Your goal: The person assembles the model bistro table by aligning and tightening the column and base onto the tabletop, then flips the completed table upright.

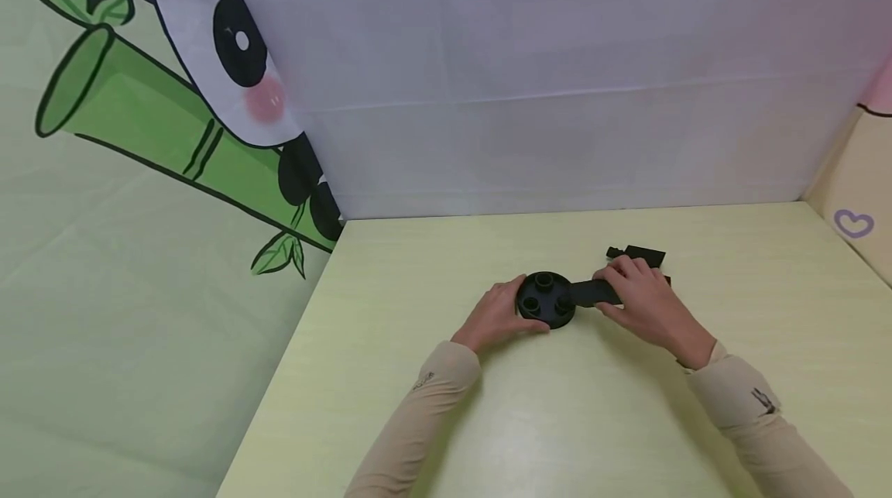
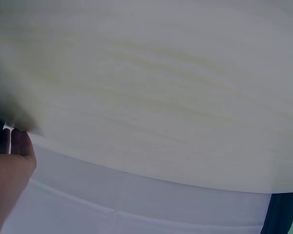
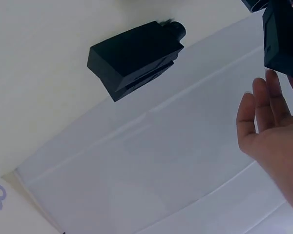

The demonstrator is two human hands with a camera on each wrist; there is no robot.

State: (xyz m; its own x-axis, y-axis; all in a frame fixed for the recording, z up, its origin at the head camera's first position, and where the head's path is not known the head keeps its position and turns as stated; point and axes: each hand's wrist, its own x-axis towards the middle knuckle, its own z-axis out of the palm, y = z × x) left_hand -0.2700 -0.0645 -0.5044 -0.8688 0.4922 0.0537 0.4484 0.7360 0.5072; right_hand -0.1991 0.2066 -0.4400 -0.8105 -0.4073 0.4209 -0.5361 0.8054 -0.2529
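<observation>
In the head view, a round black disc (image 1: 547,317) with three short raised cylinders on its face sits near the middle of the table. My left hand (image 1: 496,314) holds it by the left rim, thumb along the near edge and fingers behind. My right hand (image 1: 644,303) pinches a flat-sided black block (image 1: 592,293) between thumb and fingers, its left end overlapping the disc's right edge. Just beyond the right hand lies another black block (image 1: 645,255) with a small round knob at one end. The left wrist view catches only a dark edge of the disc beside the fingertips.
The pale wooden table (image 1: 390,374) meets a white cloth backdrop (image 1: 557,149) at its far edge. To the left hangs a green printed cloth (image 1: 139,312) with bamboo and an animal face. A cream panel with a purple heart (image 1: 853,224) borders the right side.
</observation>
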